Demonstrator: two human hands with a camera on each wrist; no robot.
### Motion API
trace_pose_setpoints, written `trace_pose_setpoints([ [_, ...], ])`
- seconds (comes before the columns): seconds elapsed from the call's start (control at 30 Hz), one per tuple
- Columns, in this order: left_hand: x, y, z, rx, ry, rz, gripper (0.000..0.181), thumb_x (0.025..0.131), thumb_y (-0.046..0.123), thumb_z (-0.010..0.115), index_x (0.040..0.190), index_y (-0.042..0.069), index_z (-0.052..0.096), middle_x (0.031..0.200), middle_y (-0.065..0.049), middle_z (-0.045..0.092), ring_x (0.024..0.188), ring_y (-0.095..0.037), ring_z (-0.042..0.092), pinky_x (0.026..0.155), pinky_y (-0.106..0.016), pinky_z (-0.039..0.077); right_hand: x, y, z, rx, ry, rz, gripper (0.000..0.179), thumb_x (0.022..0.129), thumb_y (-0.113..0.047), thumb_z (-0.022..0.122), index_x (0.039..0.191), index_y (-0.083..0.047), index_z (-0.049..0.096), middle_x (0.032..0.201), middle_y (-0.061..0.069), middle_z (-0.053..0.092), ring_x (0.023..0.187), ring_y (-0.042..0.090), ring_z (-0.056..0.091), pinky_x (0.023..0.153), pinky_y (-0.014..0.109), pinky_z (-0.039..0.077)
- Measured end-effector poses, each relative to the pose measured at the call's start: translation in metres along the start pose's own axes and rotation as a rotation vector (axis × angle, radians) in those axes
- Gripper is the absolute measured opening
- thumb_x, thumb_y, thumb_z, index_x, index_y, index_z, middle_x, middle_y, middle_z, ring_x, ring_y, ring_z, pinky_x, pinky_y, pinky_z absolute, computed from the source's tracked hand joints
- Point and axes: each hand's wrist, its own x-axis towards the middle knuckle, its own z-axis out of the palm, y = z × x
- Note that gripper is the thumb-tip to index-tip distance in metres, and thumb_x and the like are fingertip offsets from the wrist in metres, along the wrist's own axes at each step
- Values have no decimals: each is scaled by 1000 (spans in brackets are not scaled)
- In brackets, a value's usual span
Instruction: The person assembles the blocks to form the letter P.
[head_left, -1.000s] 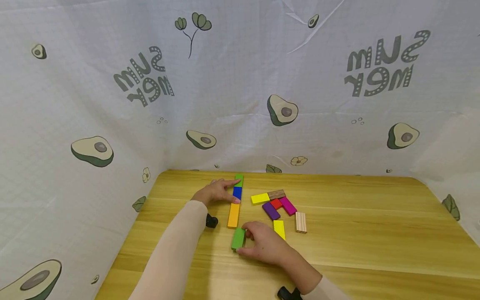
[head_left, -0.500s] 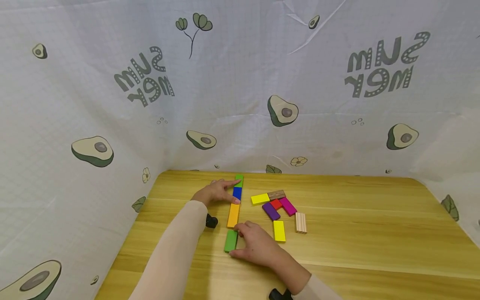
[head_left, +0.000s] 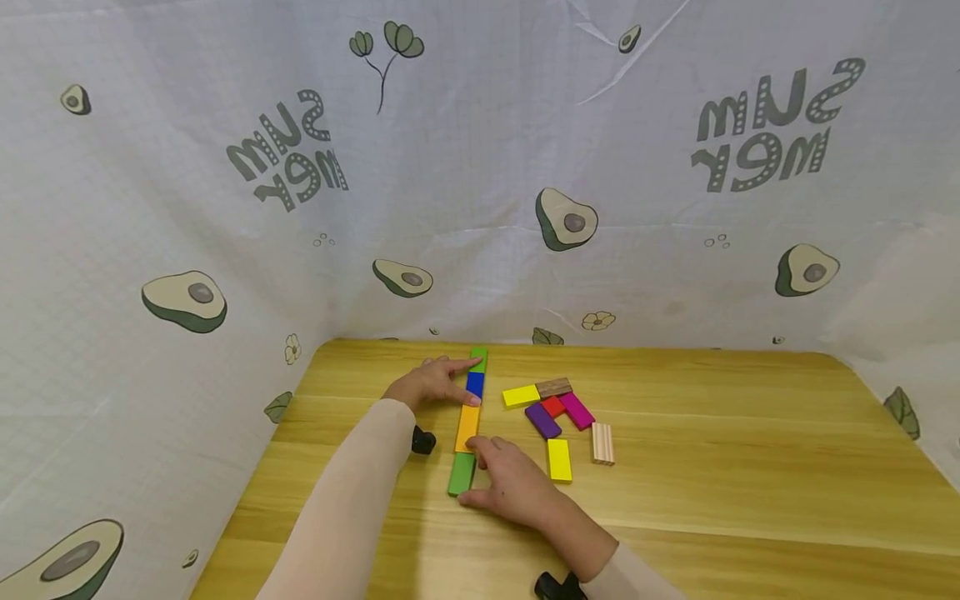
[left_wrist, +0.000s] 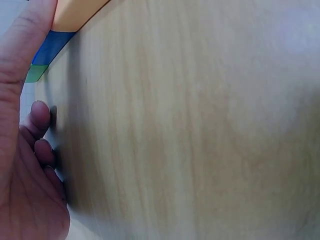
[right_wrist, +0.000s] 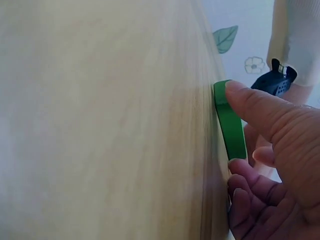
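A straight row of flat wooden blocks runs away from me: a near green block (head_left: 461,478), an orange block (head_left: 467,425), a blue block (head_left: 475,385) and a far green block (head_left: 478,355). My left hand (head_left: 429,384) lies along the row's far part, index fingertip on the far green block and thumb where blue meets orange. My right hand (head_left: 517,487) pinches the near green block (right_wrist: 232,130) by its ends, thumb at the near end. That block's far end sits against the orange one, partly hidden by a fingertip.
Right of the row lie loose blocks: two yellow blocks (head_left: 558,460), a purple block (head_left: 542,421), a red block (head_left: 553,406), a magenta block (head_left: 577,412), a brown block (head_left: 553,387) and a striped pale block (head_left: 602,443). A printed white cloth (head_left: 480,208) stands behind the wooden table (head_left: 720,467).
My right hand has slid the near green block left, then away from me, closing the gap to the orange block. The left hand has stayed in place.
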Motion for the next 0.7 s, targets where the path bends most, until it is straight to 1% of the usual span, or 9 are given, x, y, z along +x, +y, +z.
trace_pose_setpoints([
  [0.2,0,2,-2,-1,-3,0,89,76,65,81,153,54,36,166,-8,32,153,-38,24,120,-69,25,0,1,-1,9,6,0,71,82,-50,83,136,-13,56,95,-7,58,80,6,50,71,24,47],
  [0.57,0,2,-1,9,1,-5,89,76,65,81,153,55,37,165,-8,34,152,-37,25,120,-68,25,0,0,-2,4,1,3,71,82,-51,82,136,-13,57,95,-8,58,80,6,49,71,23,46],
  [0.7,-1,2,-1,13,1,-6,89,76,65,81,153,55,36,165,-8,34,152,-37,26,120,-68,26,-1,1,-2,23,-11,10,73,82,-52,82,138,-13,56,97,-7,59,82,7,50,73,24,48],
])
